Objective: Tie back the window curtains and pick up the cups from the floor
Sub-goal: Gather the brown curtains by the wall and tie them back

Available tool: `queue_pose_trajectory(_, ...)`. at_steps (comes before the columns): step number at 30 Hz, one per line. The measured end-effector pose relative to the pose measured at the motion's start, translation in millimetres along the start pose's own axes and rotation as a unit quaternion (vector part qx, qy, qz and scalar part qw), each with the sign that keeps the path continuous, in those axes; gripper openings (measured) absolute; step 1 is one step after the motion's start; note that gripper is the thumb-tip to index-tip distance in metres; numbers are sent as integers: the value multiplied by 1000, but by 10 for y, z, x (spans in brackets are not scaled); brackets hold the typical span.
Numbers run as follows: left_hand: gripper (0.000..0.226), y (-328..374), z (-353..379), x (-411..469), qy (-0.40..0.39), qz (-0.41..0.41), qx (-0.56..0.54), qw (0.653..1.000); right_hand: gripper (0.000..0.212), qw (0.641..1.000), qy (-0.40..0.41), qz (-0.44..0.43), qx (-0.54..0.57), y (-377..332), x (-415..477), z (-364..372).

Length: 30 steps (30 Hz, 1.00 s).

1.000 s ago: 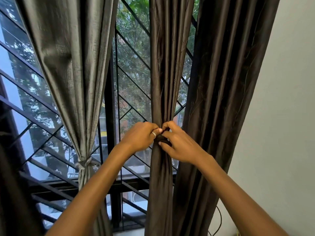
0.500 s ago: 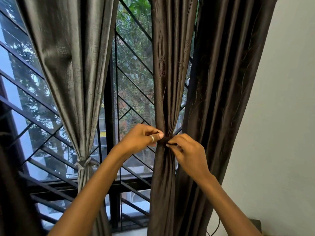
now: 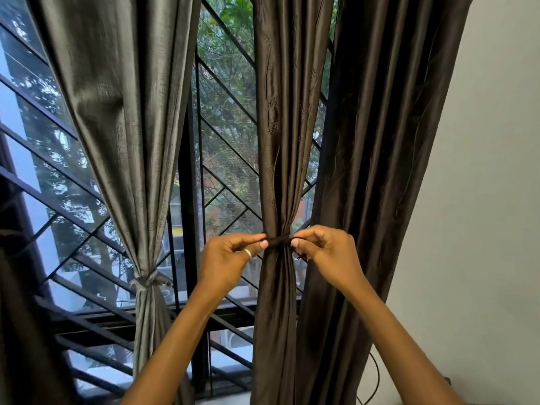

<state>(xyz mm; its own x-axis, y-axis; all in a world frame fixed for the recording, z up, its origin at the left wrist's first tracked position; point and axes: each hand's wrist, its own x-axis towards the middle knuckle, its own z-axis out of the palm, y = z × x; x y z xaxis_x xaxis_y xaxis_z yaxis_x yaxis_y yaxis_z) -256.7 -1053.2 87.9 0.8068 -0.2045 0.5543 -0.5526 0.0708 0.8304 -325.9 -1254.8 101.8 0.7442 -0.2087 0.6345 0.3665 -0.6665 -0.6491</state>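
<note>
Left hand (image 3: 230, 255) and right hand (image 3: 327, 251) pinch tie (image 3: 277, 242) around brown curtain (image 3: 280, 141).

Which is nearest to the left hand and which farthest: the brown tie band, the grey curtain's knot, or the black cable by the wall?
1. Brown tie band: pinched at the left hand's fingertips.
2. Grey curtain's knot: lower left.
3. Black cable: bottom right, beside the wall.
</note>
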Motion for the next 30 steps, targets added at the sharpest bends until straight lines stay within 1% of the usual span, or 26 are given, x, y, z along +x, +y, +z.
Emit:
queue_pose_trajectory(4, 19, -25, -117, 19, 24, 21, 34, 999, 4, 999, 18, 6, -26, 21, 41, -48)
queue_pose_trajectory(7, 18, -54, -170, 28, 24, 27, 65, 997, 5, 999, 17, 15, -33, 47, 52, -18)
queue_pose_trajectory(10, 18, -66, -195, 26, 30, 23, 70, 997, 7, 999, 7, 28, -26, 60, 62, 56)
queue_pose_trajectory(14, 13, -80, -221, 59, 29, -3, 79, 996, 6, 999, -19, 49, 3, 80, 78, 132)
queue_pose_trajectory(17, 10, -52, -213, 75, -2, -33, 75, 997, 5, 996, -26, 69, 53, 86, 71, 214)
queue_pose_trajectory(19, 18, -24, -187, 65, -52, -69, 31, 996, 7, 986, -33, 102, 128, 67, 53, 272)
queue_pose_trajectory(21, 35, -28, -150, 54, -95, -113, -62, 987, 12, 963, -41, 144, 223, 52, 27, 314)
queue_pose_trajectory(24, 60, -68, -128, 70, -112, -162, -175, 965, 19, 932, -29, 189, 309, 77, 27, 324)
queue_pose_trajectory(26, 66, -108, -138, 93, -119, -174, -219, 953, 23, 926, -22, 198, 320, 108, 36, 311)
queue_pose_trajectory(30, 65, -236, -108, 117, -125, -166, -282, 937, 28, 931, -17, 206, 300, 161, 30, 290)
